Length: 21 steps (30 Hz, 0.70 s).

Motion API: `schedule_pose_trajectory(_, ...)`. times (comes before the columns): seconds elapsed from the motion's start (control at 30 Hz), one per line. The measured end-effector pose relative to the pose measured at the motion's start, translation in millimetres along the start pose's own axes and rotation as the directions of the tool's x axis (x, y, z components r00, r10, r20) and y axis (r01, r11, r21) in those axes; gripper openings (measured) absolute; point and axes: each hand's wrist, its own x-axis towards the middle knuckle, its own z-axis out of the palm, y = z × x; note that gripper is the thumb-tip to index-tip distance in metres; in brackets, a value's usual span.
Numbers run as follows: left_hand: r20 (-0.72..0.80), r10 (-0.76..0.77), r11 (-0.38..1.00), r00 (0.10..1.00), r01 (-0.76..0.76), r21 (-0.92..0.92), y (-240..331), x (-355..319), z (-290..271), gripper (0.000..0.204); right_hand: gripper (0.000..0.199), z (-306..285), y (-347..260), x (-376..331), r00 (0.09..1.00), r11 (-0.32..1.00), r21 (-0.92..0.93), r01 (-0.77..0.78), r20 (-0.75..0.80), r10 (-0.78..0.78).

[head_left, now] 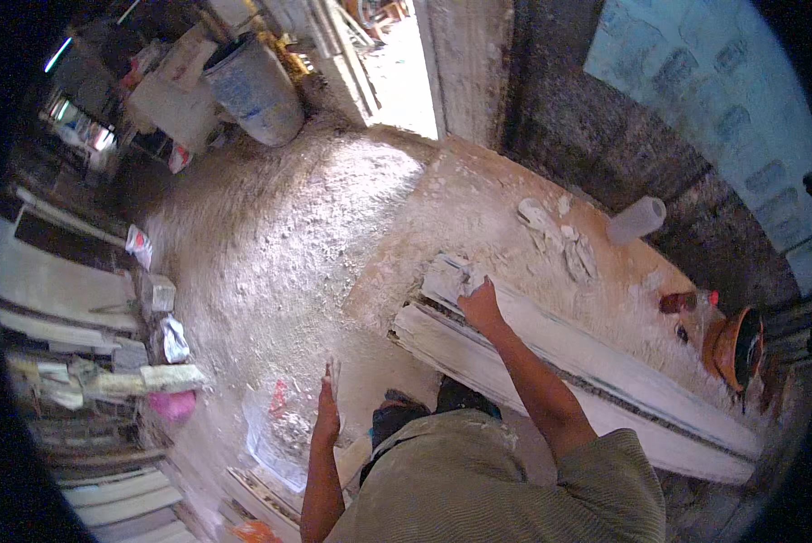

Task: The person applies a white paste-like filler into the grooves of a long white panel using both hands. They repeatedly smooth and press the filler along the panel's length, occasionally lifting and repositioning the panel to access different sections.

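Observation:
Over the far end of a long, white-coated board [596,339], my right hand [480,303] is closed around a small greyish tool, whose kind is hard to make out. The narrow grey part of this tool [455,263] lies against the board's top face, near its end. A second long white-coated board [487,362] runs beside the first, with a dark gap between them. My left hand [328,407] is raised off to the left, apart from the boards, its fingers stretched out and whitish at the tips. Nothing shows in it.
White cloth-like scraps [555,235] and a translucent plastic container [636,220] lie beyond the boards. An orange-brown basin [736,348] stands at the right. A blue-grey barrel [256,95] is at the back, near a bright doorway [406,72]. Stacked boards [62,271] line the left; a plastic sheet [279,443] lies on the dusty floor.

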Motion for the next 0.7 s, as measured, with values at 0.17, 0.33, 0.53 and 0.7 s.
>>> schedule_pose_trajectory(0.17, 0.223, -0.029, 0.980, 0.974, -0.017, 0.201, 27.6, 61.3, 25.9, 0.077, 0.027, 12.2, -46.0, -15.7, 0.996, 0.996, -0.018, 0.082, 0.048, -0.081)
schedule_pose_trajectory(0.33, 0.421, -0.056, 0.905, 0.905, -0.132, 0.405, 56.6, 125.8, 41.8, 0.073, 0.028, -7.2, -85.5, -3.7, 0.996, 0.983, 0.182, -0.037, -0.079, 0.052)
schedule_pose_trajectory(0.53, 0.666, 0.005, 0.669, 0.746, -0.498, 0.552, 81.8, 218.1, 54.7, 0.065, 0.074, -20.0, -64.6, -84.6, 0.819, 0.784, 0.332, -0.524, -0.056, 0.571)
schedule_pose_trajectory(0.7, 0.870, 0.026, 0.394, 0.492, -0.805, 0.444, 101.6, 288.3, 70.2, 0.058, 0.079, 4.2, -75.2, -88.6, 0.327, 0.484, 0.171, -0.858, -0.545, 0.772)
